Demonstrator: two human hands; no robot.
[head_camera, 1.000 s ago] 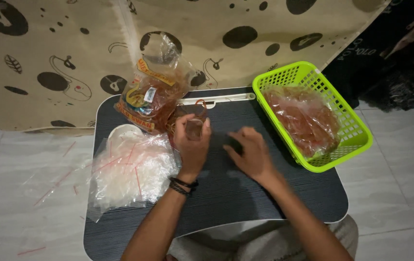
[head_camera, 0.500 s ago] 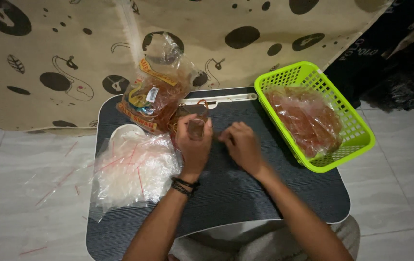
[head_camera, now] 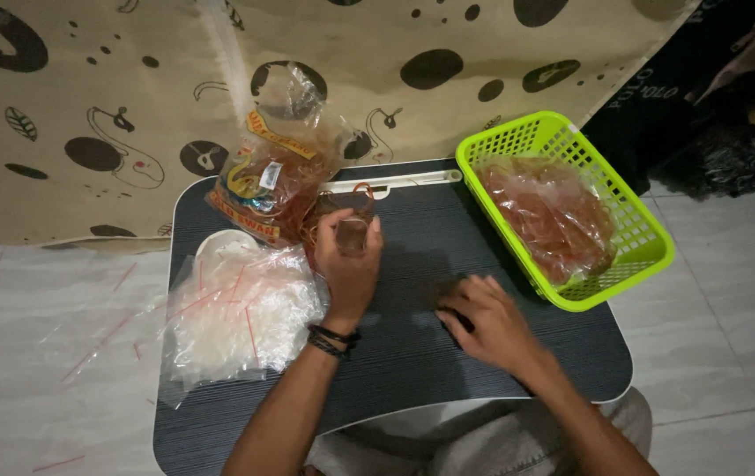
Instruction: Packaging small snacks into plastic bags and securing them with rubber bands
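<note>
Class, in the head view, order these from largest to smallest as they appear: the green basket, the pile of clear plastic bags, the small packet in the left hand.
1. and 2. green basket and pile of clear plastic bags: look about alike, too close to rank.
3. small packet in the left hand: plainly smallest.

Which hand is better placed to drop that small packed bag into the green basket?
Right. The right hand rests on the lap table just beside the green basket; the left hand holds the small bag farther away.
</note>
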